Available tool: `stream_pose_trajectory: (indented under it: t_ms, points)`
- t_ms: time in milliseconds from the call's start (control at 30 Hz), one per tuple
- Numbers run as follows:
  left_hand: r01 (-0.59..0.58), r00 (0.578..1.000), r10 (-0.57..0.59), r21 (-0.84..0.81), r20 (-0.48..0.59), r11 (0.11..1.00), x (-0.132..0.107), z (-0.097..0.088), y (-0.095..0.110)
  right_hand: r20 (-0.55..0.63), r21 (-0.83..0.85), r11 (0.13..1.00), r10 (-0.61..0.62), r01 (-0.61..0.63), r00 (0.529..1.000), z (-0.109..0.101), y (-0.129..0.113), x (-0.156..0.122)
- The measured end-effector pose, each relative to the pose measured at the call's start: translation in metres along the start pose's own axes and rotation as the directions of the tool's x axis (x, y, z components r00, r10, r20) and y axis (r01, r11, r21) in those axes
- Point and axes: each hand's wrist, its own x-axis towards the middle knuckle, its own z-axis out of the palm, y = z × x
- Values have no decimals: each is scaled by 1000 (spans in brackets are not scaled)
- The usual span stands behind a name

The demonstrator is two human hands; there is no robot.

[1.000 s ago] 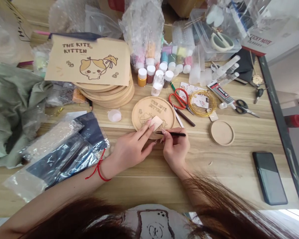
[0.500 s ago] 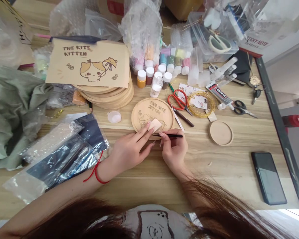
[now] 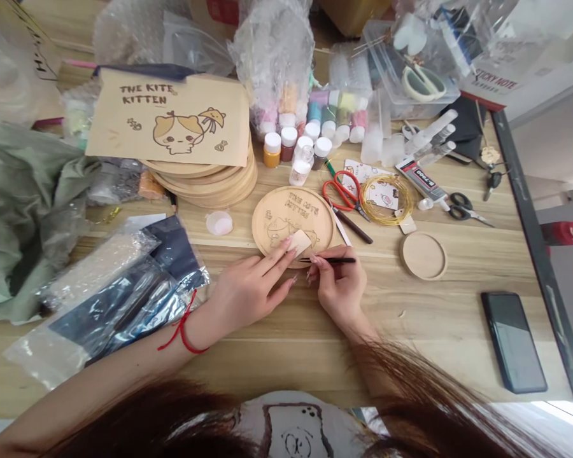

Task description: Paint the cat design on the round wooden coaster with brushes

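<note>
A round wooden plate (image 3: 271,205) with a raised rim lies on the table, with "THE KITE KITTEN" lettering and line drawings on it. My left hand (image 3: 243,289) has its fingers stretched out, their tips resting on a small pale card (image 3: 300,243) over the plate's lower part. At the plate's lower right edge, my right hand (image 3: 341,289) pinches a slim black-handled tool (image 3: 339,260). Its thin tip points left toward the card; the exact kind is too small to make out.
Behind the plate stand paint jars (image 3: 272,152). Orange-handled scissors (image 3: 337,191) and a coil of golden wire (image 3: 386,202) lie to its right. A wooden plate stack (image 3: 205,187) carries a kitten drawing (image 3: 172,121). A small round dish (image 3: 423,256) and a phone (image 3: 514,343) are farther right.
My right hand has shifted slightly right with the slim tool, drawing its tip a little away from the card. My left hand stays almost in place on the card.
</note>
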Motion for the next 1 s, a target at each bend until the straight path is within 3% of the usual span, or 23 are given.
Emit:
stream_pose_trajectory:
  t_ms: [200,767,867,1000]
  points:
    - [-19,999,17,40,49,999,0,-3,0,4,10,999,-33,33,999,-3,0,2]
    - [-18,998,16,25,61,1000,1,-3,1,195,-59,973,-209,224,958,-12,12,8]
    - [5,1000,-5,10,29,1000,1,-1,1,154,47,989,-148,142,977,-11,11,10]
    - [49,997,-51,-48,-54,998,2,2,-1,3,149,987,-63,61,998,-8,6,17]
